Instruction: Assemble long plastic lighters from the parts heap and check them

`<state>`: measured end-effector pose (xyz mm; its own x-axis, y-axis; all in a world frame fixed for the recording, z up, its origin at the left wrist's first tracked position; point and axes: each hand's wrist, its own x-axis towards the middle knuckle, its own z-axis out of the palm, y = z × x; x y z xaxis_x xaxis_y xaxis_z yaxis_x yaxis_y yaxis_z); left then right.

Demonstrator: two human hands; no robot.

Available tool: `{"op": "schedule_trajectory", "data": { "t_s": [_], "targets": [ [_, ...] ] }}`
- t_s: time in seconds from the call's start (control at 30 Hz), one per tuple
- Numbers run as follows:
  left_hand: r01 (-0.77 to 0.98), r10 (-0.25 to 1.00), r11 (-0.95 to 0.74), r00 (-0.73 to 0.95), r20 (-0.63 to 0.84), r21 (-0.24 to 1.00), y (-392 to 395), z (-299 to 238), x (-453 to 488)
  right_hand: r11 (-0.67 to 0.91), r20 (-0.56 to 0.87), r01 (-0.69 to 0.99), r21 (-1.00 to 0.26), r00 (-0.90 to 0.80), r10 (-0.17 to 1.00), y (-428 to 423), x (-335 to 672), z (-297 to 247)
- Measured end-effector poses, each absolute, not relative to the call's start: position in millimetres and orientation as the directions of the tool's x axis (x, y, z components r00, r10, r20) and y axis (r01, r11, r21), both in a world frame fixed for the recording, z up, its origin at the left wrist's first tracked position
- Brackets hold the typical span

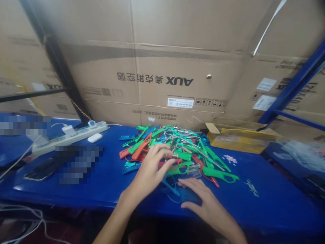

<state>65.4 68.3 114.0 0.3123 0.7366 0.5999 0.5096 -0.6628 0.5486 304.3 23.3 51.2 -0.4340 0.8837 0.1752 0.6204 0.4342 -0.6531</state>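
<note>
My left hand reaches over a heap of coloured plastic lighter shells, thumb and fingers apart, near a small metal-ended piece. Beneath and beside it lie green shells, red shells and thin metal rods. Closer to the table's front edge, my right hand curls its fingers and thumb around a blue lighter shell that has a looped handle. By its fingertips a fine thin piece shows, too small to name. Clear plastic pieces lie just beyond this hand.
On the blue table, small pink pieces and pale slivers lie right. A yellow-sided carton stands behind them. Left are a power strip, a white case and a phone. Large cardboard walls the back.
</note>
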Motion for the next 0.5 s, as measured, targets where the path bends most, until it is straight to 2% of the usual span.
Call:
{"op": "schedule_trajectory", "data": {
  "t_s": [0.07, 0.13, 0.17, 0.33, 0.5],
  "targets": [
    [0.543, 0.684, -0.710, 0.381, 0.622, 0.448, 93.8, 133.8, 82.9, 0.421, 0.196, 0.624, -0.658, -0.398, 0.896, 20.8, 305.7, 49.4],
    [0.695, 0.660, -0.692, 0.498, 0.562, 0.196, 122.6, 144.2, 103.1, 0.431, 0.252, 0.607, -0.668, -0.360, 0.898, 17.3, 307.8, 47.1],
    [0.714, 0.661, -0.685, 0.525, 0.537, 0.147, 137.4, 144.9, 113.0, 0.442, 0.293, 0.588, -0.678, -0.335, 0.896, 15.5, 309.1, 46.2],
    [0.776, 0.700, -0.627, 0.526, 0.483, 0.063, 196.0, 120.2, 145.8, 0.502, 0.498, 0.381, -0.776, -0.119, 0.859, 9.8, 319.5, 40.4],
    [0.777, 0.712, -0.616, 0.481, 0.511, 0.128, 210.0, 108.7, 145.1, 0.554, 0.565, 0.166, -0.816, 0.026, 0.824, 13.4, 330.1, 24.9]
  ]
}}
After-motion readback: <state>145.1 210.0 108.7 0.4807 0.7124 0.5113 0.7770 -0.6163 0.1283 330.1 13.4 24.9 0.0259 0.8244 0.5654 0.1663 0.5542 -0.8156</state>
